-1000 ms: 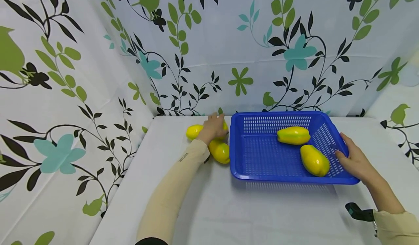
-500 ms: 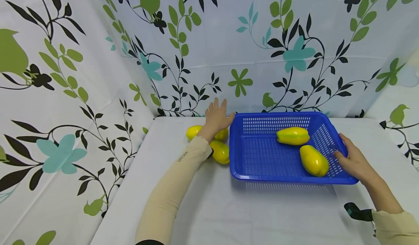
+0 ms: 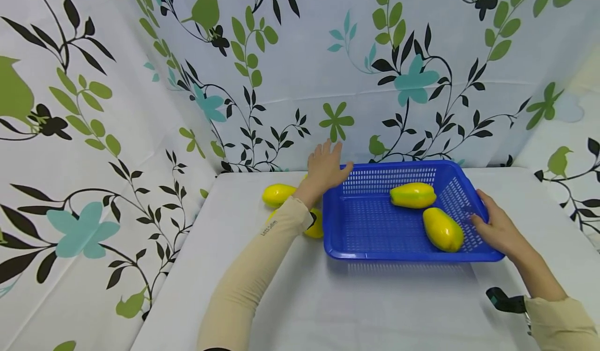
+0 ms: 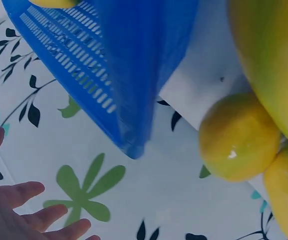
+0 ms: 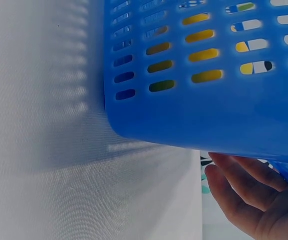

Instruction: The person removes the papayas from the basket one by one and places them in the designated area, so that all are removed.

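A blue plastic basket (image 3: 375,256) stands on the white table with two yellow-green papayas inside, one papaya (image 3: 413,195) behind the other papaya (image 3: 442,229). My right hand (image 3: 499,226) grips its right rim, thumb inside and fingers beneath the rim's outer side (image 5: 253,192). My left hand (image 3: 324,171) is raised with fingers spread, just by the basket's back left corner; it holds nothing. Left of the basket lie several more yellow fruits, among them one fruit (image 3: 277,195) beside my left wrist. My left forearm partly hides the others. In the left wrist view, a rounded fruit (image 4: 238,137) touches its neighbours.
A curtain (image 3: 281,80) printed with leaves, birds and flowers hangs behind the table and on the left side. White tabletop (image 3: 375,309) extends in front of the basket. A black wrist camera mount (image 3: 506,300) sticks out from the right sleeve.
My left hand has risen off the fruits, spread its fingers and shifted right to the basket's back left corner. The right hand keeps its grip on the rim. The head view has turned slightly.
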`<state>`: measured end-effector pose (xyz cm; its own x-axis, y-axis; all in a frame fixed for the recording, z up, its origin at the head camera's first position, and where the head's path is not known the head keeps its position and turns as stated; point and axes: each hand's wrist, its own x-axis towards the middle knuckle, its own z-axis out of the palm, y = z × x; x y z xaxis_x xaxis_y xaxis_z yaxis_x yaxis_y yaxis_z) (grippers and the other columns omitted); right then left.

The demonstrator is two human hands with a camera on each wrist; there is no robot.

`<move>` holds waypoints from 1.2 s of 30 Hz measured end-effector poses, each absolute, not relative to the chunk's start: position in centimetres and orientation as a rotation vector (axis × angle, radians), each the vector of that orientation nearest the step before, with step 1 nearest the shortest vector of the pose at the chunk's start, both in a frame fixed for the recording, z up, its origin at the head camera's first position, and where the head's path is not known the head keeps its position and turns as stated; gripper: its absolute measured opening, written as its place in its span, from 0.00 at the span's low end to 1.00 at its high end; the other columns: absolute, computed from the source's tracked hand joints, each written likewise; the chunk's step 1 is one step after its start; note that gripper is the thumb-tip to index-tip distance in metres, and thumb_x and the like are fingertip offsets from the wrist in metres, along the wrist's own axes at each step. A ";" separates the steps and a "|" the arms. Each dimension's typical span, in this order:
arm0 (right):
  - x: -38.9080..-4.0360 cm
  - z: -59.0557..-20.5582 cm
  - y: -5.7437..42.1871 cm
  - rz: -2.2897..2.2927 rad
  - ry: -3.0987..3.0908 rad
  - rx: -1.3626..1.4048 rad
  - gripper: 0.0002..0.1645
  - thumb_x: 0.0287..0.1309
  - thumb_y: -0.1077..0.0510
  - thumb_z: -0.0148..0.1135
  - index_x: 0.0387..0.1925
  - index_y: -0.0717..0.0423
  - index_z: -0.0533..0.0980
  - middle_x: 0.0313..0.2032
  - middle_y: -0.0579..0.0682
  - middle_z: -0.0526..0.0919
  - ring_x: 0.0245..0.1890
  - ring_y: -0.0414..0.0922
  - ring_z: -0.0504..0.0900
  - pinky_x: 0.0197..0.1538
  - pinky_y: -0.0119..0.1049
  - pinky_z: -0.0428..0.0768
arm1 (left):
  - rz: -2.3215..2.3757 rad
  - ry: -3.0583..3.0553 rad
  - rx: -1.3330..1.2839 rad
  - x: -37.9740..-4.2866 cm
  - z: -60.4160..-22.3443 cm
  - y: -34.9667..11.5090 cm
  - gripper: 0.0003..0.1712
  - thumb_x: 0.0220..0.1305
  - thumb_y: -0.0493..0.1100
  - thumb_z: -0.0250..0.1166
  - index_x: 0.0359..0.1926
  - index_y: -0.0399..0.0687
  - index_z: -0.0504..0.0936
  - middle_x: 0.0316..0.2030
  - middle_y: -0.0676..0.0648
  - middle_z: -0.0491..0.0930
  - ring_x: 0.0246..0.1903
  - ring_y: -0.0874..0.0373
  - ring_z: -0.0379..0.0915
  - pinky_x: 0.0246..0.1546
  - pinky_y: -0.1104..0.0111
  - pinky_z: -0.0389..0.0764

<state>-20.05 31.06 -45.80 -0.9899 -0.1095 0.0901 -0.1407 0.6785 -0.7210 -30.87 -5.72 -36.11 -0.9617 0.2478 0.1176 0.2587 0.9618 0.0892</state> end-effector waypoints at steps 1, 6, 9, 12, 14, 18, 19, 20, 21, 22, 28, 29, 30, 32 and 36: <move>-20.0 -45.8 31.1 1.226 -2.845 0.205 0.42 0.69 0.64 0.44 0.73 0.74 0.35 0.66 0.85 0.46 0.62 0.84 0.51 0.56 0.78 0.54 | -0.155 -3.003 -0.403 -30.7 -36.0 -5.3 0.39 0.73 0.62 0.47 0.77 0.50 0.54 0.74 0.40 0.53 0.71 0.40 0.52 0.66 0.48 0.62; -20.0 -45.8 31.1 1.231 -2.838 0.204 0.42 0.70 0.64 0.44 0.73 0.74 0.35 0.66 0.84 0.46 0.63 0.83 0.50 0.58 0.77 0.53 | -0.170 -3.006 -0.476 -30.2 -35.9 -3.1 0.39 0.73 0.62 0.47 0.77 0.50 0.55 0.75 0.40 0.53 0.71 0.42 0.53 0.66 0.49 0.65; -20.1 -45.7 30.9 1.238 -2.839 0.207 0.41 0.70 0.64 0.44 0.73 0.74 0.35 0.67 0.84 0.45 0.63 0.83 0.49 0.58 0.76 0.52 | -0.257 -3.024 -0.529 -30.1 -36.2 -1.8 0.39 0.73 0.62 0.48 0.77 0.50 0.55 0.75 0.40 0.52 0.71 0.43 0.53 0.66 0.49 0.64; -20.1 -45.7 30.8 1.250 -2.848 0.191 0.41 0.70 0.64 0.44 0.73 0.74 0.35 0.67 0.84 0.45 0.63 0.83 0.51 0.57 0.76 0.54 | -0.368 -3.040 -0.589 -29.7 -36.6 -0.5 0.39 0.73 0.60 0.50 0.76 0.49 0.56 0.75 0.41 0.52 0.71 0.42 0.55 0.66 0.50 0.65; -20.0 -45.8 30.7 1.248 -2.856 0.174 0.41 0.70 0.64 0.44 0.73 0.74 0.35 0.66 0.84 0.47 0.62 0.83 0.53 0.56 0.77 0.57 | -0.412 -3.050 -0.621 -29.3 -36.9 0.4 0.38 0.72 0.60 0.50 0.76 0.49 0.57 0.75 0.42 0.52 0.71 0.43 0.55 0.66 0.50 0.65; -19.8 -45.8 30.8 1.242 -2.858 0.152 0.41 0.70 0.64 0.44 0.73 0.73 0.35 0.66 0.84 0.48 0.61 0.83 0.54 0.54 0.77 0.59 | -0.388 -3.063 -0.666 -28.7 -37.4 2.3 0.38 0.72 0.61 0.50 0.76 0.52 0.58 0.75 0.44 0.53 0.71 0.45 0.55 0.64 0.52 0.68; -19.8 -45.8 30.8 1.242 -2.858 0.149 0.42 0.70 0.64 0.44 0.73 0.73 0.35 0.66 0.84 0.48 0.61 0.83 0.54 0.54 0.77 0.58 | -0.379 -3.067 -0.677 -28.5 -37.6 2.8 0.38 0.72 0.62 0.50 0.76 0.52 0.58 0.75 0.44 0.53 0.71 0.46 0.55 0.64 0.53 0.68; -19.8 -45.8 30.8 1.245 -2.858 0.147 0.42 0.70 0.64 0.44 0.73 0.73 0.35 0.66 0.84 0.48 0.61 0.83 0.54 0.55 0.77 0.58 | -0.360 -3.068 -0.691 -28.4 -37.7 3.2 0.37 0.72 0.62 0.50 0.76 0.53 0.59 0.75 0.45 0.55 0.71 0.47 0.55 0.65 0.53 0.68; -19.8 -45.7 30.8 1.249 -2.859 0.145 0.42 0.70 0.64 0.44 0.74 0.73 0.35 0.66 0.84 0.47 0.62 0.83 0.54 0.55 0.77 0.58 | -0.337 -3.071 -0.706 -28.3 -37.9 3.7 0.37 0.72 0.63 0.50 0.75 0.54 0.60 0.74 0.45 0.56 0.71 0.47 0.56 0.64 0.54 0.68; -19.8 -45.7 30.8 1.256 -2.861 0.141 0.42 0.70 0.64 0.43 0.74 0.72 0.35 0.67 0.84 0.47 0.62 0.83 0.53 0.55 0.77 0.58 | -0.321 -3.075 -0.721 -28.2 -38.2 4.1 0.37 0.72 0.63 0.50 0.75 0.54 0.60 0.74 0.45 0.57 0.70 0.48 0.57 0.64 0.54 0.68; -19.6 -45.8 30.6 1.268 -2.865 0.113 0.41 0.70 0.64 0.43 0.74 0.72 0.34 0.66 0.84 0.47 0.62 0.83 0.54 0.56 0.77 0.58 | -0.307 -3.115 -0.792 -27.8 -40.3 6.3 0.37 0.71 0.65 0.50 0.74 0.56 0.63 0.72 0.48 0.61 0.69 0.50 0.59 0.65 0.56 0.67; -19.6 -45.8 30.6 1.268 -2.863 0.114 0.41 0.70 0.64 0.43 0.74 0.72 0.34 0.67 0.83 0.47 0.62 0.83 0.54 0.56 0.76 0.58 | -0.321 -3.123 -0.795 -27.8 -40.6 6.6 0.37 0.70 0.65 0.50 0.74 0.56 0.62 0.72 0.48 0.61 0.69 0.50 0.59 0.65 0.56 0.67; -19.6 -45.7 30.6 1.268 -2.858 0.117 0.41 0.70 0.64 0.43 0.74 0.72 0.35 0.67 0.83 0.47 0.62 0.83 0.54 0.56 0.76 0.58 | -0.331 -3.133 -0.800 -27.7 -40.9 6.8 0.37 0.71 0.65 0.50 0.74 0.56 0.62 0.72 0.48 0.61 0.69 0.50 0.59 0.65 0.56 0.67; -19.6 -45.7 30.6 1.273 -2.853 0.125 0.42 0.70 0.64 0.43 0.74 0.72 0.34 0.67 0.83 0.47 0.62 0.82 0.53 0.56 0.76 0.57 | -0.354 -3.149 -0.817 -27.6 -41.2 7.4 0.36 0.71 0.64 0.50 0.74 0.56 0.62 0.72 0.48 0.61 0.68 0.50 0.60 0.65 0.56 0.67; -19.6 -45.6 30.6 1.280 -2.857 0.148 0.42 0.70 0.64 0.43 0.74 0.72 0.34 0.68 0.83 0.45 0.63 0.82 0.51 0.58 0.76 0.55 | -0.361 -3.178 -0.862 -27.5 -41.6 8.3 0.36 0.70 0.63 0.51 0.73 0.55 0.64 0.69 0.48 0.65 0.63 0.51 0.65 0.62 0.56 0.69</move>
<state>-19.64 30.57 -45.63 -0.9955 -0.0829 0.0458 -0.0893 0.6620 -0.7441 -27.54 8.32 -41.58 -0.8511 0.5142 -0.1064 0.4772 0.8420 0.2518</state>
